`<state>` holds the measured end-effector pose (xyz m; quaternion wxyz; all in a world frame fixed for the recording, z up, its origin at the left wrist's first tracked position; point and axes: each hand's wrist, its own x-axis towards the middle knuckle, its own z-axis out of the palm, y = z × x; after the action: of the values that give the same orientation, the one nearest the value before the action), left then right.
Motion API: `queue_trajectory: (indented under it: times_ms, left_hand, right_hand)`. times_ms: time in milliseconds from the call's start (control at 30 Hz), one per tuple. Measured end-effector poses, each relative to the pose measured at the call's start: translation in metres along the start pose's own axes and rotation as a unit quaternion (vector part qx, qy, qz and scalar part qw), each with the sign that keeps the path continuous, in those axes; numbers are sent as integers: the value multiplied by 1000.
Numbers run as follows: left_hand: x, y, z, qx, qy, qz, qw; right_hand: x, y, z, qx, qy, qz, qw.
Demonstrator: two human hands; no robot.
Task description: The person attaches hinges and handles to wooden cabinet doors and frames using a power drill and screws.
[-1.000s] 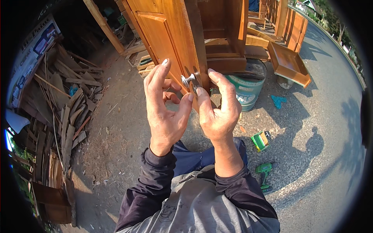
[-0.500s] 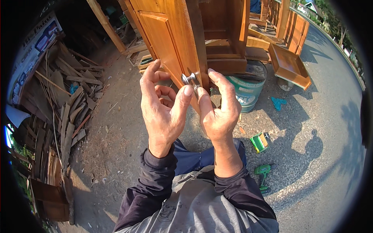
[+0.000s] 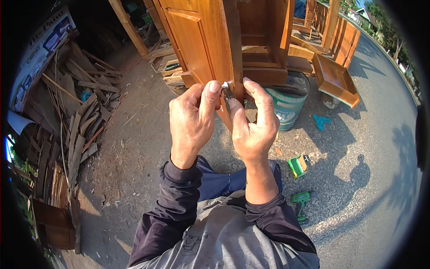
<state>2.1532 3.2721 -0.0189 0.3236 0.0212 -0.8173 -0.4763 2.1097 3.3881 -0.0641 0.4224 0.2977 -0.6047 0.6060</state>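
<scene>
A varnished wooden cabinet door [image 3: 190,33] stands swung out in front of me, its lower corner between my hands. On its face near the free edge sits a small, shiny metal knob [image 3: 225,84]. My left hand [image 3: 191,121] is closed on the knob, thumb and bent forefinger pinching it and partly covering it. My right hand [image 3: 255,127] straddles the door's edge, thumb on the knob's side and forefinger around the far side. Beside the right thumb tip is a small metallic bit too hidden to name. The right hand's other fingers are out of sight.
Behind the door stands the open cabinet [image 3: 262,40]. A teal bucket [image 3: 286,107] and a wooden drawer [image 3: 336,80] are at the right. On the ground lie a blue glove [image 3: 321,122], a green box [image 3: 298,166] and a green cordless drill [image 3: 302,201]. Scrap wood [image 3: 85,125] is piled left.
My left hand has gone from spread fingers beside the knob to a pinch on it. The right hand keeps its place at the door's edge, and the view has shifted slightly.
</scene>
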Motion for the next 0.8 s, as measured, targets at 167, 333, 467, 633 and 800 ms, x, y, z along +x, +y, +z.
queue_trajectory:
  times_ms: [167,333,467,633,800]
  left_hand:
    - [-3,1,7,50,24,113,992]
    - [-8,6,-3,34,32,118,992]
    - [2,3,-6,-19,-13,-24,999]
    - [5,2,-10,41,-39,-7,998]
    - [5,-3,-9,131,24,206,969]
  right_hand:
    - [2,3,-3,4,-5,5,1000]
    - [2,4,-2,7,-17,-3,1000]
    - [-2,7,-2,21,-13,0,1000]
    - [-1,4,-2,34,-33,13,999]
    - [-3,6,-1,46,-13,27,998]
